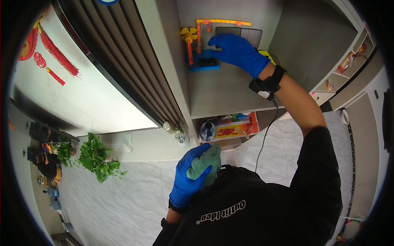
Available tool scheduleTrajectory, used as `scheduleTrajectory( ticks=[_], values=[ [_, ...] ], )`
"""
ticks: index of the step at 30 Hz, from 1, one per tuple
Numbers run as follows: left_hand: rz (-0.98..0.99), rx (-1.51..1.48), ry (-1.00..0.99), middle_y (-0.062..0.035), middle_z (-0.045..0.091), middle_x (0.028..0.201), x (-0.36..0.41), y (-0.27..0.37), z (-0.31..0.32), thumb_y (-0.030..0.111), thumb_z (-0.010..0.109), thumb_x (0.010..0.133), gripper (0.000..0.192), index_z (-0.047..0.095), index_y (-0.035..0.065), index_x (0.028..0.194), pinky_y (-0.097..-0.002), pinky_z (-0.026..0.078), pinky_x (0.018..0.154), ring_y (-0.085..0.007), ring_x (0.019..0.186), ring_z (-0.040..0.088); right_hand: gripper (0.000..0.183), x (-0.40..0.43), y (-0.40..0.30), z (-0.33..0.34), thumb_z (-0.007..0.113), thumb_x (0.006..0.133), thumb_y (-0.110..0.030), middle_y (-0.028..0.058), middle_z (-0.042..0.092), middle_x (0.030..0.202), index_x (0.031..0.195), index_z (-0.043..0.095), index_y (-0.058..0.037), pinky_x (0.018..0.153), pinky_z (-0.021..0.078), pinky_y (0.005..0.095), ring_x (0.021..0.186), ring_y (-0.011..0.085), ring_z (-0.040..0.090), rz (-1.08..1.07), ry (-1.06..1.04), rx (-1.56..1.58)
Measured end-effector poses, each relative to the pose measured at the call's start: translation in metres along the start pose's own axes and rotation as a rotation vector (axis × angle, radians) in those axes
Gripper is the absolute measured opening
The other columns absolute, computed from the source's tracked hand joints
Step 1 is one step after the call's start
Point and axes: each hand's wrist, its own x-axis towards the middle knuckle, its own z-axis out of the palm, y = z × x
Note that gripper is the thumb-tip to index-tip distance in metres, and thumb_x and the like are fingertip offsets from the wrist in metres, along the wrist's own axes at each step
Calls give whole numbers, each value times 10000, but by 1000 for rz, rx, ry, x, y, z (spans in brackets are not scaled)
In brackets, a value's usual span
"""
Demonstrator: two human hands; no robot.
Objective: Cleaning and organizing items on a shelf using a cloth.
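Observation:
My left hand [188,178], in a blue glove, grips a crumpled green cloth [205,164] in front of my black shirt. My right hand [238,50], gloved in blue too, reaches into a grey cabinet compartment. Its fingers and thumb are apart, beside a toy model with a blue base [204,66], an orange upright with a yellow propeller [189,35] and an orange-yellow beam [224,21]. The thumb overlaps the base's edge; whether they touch is unclear. Behind this hand, a dark flat panel [254,36] leans on the back wall, with a yellow item [267,56] partly hidden.
Below the compartment, a shelf holds a blue-tinted bottle [207,131] and red-orange printed papers [234,130]. Small jars [166,126] and a leafy potted plant [95,156] stand on the ledge at left. A black cable [267,132] hangs from my right wrist device. Another person [47,164] is far left.

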Motion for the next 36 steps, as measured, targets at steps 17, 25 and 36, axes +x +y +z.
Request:
scheduleTrajectory(
  ticks=[17, 25, 36],
  values=[
    [21, -10, -20, -139, 595, 1173, 9, -1, -3, 102, 672, 775, 480, 528, 63, 1230, -339, 455, 924, -295, 1051, 597, 478, -8, 38, 31, 662, 769, -483, 144, 640, 958, 1034, 655, -85, 772, 476, 367, 889, 307, 612, -24, -307, 37],
    [-1, -10, -52, -142, 594, 1172, 15, 5, 0, 133, 667, 793, 472, 523, 63, 1237, -346, 453, 927, -294, 1055, 597, 494, -7, 38, 28, 646, 785, -481, 150, 634, 1003, 1077, 639, -83, 807, 474, 373, 934, 312, 604, 38, -366, 5],
    [-2, -244, -146, -142, 577, 1208, 32, 27, 13, 212, 643, 815, 514, 503, 38, 1278, -359, 424, 973, -266, 1150, 545, 715, -148, -46, -109, 730, 777, -331, 170, 521, 1289, 1376, 418, -96, 1017, 383, 427, 1179, 305, 520, 17, -243, 417]
  ],
)
